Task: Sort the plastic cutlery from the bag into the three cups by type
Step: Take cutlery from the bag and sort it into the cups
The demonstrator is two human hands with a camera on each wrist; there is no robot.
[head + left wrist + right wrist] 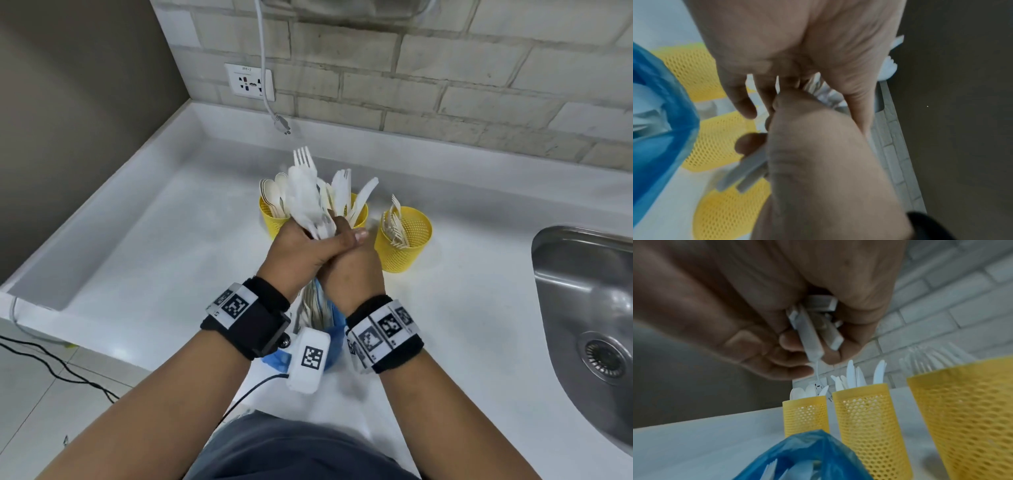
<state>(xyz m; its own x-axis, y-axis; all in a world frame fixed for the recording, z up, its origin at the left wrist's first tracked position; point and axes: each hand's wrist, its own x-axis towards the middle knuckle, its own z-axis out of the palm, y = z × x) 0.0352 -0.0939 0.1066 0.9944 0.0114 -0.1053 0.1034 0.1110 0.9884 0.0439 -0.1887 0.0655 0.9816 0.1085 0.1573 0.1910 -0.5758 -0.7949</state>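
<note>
Both hands clasp one bunch of white cutlery (310, 202): left hand (294, 255) and right hand (349, 263) fingers curl round the handles, heads fanning above, over the blue bag (329, 329).

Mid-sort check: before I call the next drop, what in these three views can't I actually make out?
- Mix of types in the held bundle: head view, motion blur; only one fork's tines are clear.
- Which fingers of the left hand and right hand grip it: they overlap; wrist views are blurred.
- What remains in the blue bag: head view, forearms cover it; right wrist view, cut off by the bottom edge.
- Left cup and middle cup: head view, partly behind the bundle.
</note>
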